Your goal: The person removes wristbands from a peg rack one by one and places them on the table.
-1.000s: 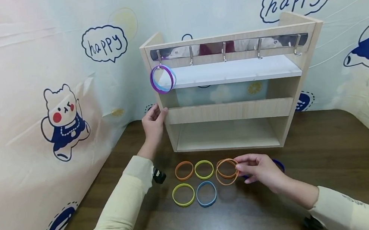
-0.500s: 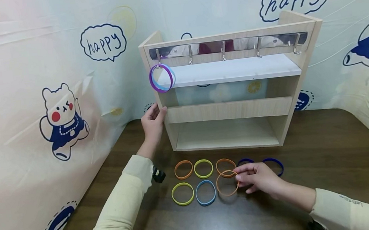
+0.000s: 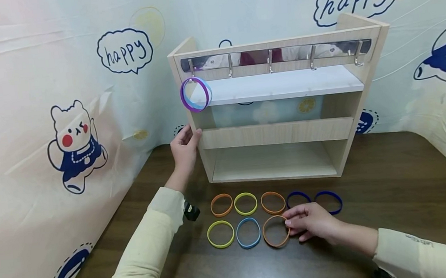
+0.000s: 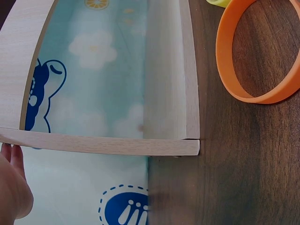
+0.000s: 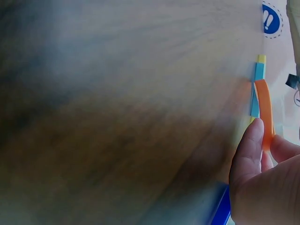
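My right hand (image 3: 311,222) pinches the right edge of an orange silicone wristband (image 3: 277,246) at the table; that orange wristband (image 5: 266,105) stands edge-on between thumb and fingers in the right wrist view. Beside it lie a light blue wristband (image 3: 250,246) and a yellow-green wristband (image 3: 222,247). In the row behind are an orange wristband (image 3: 222,215), a yellow-green one, another orange one and two dark blue wristbands (image 3: 298,192). At the wooden shelf's left side panel, my left hand (image 3: 183,150) touches the outer face with fairly straight fingers (image 4: 18,161).
The wooden shelf (image 3: 277,134) stands at the back of the dark table (image 3: 396,193). Across its top runs a metal strip with several hooks (image 3: 270,61). A purple wristband (image 3: 182,97) and a light blue one hang from the leftmost hook. Printed cloth surrounds the table.
My right hand has moved the orange wristband toward me, from over the rear orange one to beside the front light blue one. The left hand stays at the shelf.
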A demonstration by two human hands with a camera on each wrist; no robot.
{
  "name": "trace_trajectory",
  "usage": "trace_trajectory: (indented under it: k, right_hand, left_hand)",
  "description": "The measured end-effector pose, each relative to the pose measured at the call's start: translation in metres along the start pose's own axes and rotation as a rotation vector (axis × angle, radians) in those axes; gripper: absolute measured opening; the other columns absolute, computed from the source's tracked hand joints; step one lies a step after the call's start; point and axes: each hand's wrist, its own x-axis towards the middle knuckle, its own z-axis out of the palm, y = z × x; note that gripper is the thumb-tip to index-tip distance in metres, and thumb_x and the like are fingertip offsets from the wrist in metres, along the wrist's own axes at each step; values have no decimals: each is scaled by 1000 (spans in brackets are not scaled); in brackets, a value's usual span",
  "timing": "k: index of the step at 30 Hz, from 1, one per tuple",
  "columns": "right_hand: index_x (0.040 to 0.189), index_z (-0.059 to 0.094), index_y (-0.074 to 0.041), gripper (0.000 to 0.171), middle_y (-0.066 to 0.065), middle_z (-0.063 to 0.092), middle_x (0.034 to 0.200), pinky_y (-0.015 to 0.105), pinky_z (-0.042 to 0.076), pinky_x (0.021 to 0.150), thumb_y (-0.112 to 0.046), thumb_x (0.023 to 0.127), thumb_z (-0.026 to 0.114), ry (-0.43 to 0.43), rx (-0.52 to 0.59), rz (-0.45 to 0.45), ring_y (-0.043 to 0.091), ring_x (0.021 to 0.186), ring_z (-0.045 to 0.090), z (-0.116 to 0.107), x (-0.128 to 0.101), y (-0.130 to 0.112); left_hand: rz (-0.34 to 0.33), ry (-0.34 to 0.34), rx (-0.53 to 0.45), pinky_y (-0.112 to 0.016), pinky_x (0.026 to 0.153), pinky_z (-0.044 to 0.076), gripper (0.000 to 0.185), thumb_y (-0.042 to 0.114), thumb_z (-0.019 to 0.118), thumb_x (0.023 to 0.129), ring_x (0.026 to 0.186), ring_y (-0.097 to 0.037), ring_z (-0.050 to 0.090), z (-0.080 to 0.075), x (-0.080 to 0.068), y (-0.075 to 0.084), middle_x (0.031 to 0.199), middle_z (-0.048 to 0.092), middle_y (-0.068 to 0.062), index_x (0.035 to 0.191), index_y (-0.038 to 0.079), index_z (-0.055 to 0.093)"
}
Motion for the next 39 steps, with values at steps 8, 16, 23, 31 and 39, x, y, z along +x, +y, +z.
trace_trajectory:
  k: [8,16,23,31,39]
  right_hand:
    - [110,55,6,40,13,64,85,36,51,54,-16,79,66,23,-14,14,24,73,62,1,1,3]
    - [109,55,6,40,13,64,86,36,51,54,-16,78,67,40,-33,7,23,73,62,3,1,4]
    - [109,56,5,40,14,64,88,37,51,53,-15,77,67,43,-53,-2,23,74,60,4,0,4]
    - [108,58,2,36,11,63,87,38,50,51,-14,77,68,59,-88,-2,22,71,59,6,1,3]
    - [107,59,1,35,9,62,85,38,50,50,-14,76,68,76,-109,-5,21,70,59,8,0,1]
  left_hand:
    - [-5,1,-7,-30,80,46,38,19,64,81,95,-20,57,0,0,0,108,60,-10,116,3,57]
    - [-3,-7,-5,-30,80,46,39,19,63,82,96,-20,57,1,0,0,109,60,-10,117,4,56]
    - [6,-10,-6,-30,80,46,38,19,63,82,95,-19,57,0,0,0,108,60,-9,117,5,57]
    - [8,-17,-9,-29,79,46,42,18,63,82,94,-19,57,0,1,-1,110,58,-15,119,0,54]
    - [-6,-13,-10,-30,80,46,42,18,62,83,94,-19,57,-1,1,-1,112,57,-17,119,0,53]
